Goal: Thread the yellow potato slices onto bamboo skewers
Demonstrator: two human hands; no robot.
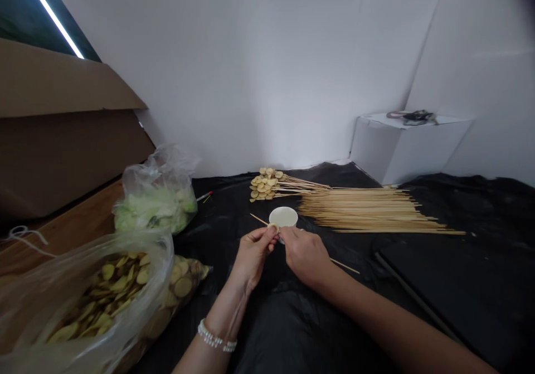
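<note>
Between the fingertips of my left hand (256,248) is a thin pale slice (273,227), which looks like potato. My right hand (307,253) is closed around a bamboo skewer (345,266); one end sticks out past the left fingers and the other below the right wrist. Both hands meet at the slice, just in front of a white bowl (283,211) of pale contents. Behind the bowl lie skewers with slices (264,185) threaded on their left ends. A wide spread of bare bamboo skewers (371,209) lies to their right.
At left, an open plastic bag (161,246) holds many slices, and behind it stands a clear bag of pale green leaves (156,207). A red-tipped pen-like item (204,195) lies nearby. A white box (401,148) stands at back right on the black sheet's far side.
</note>
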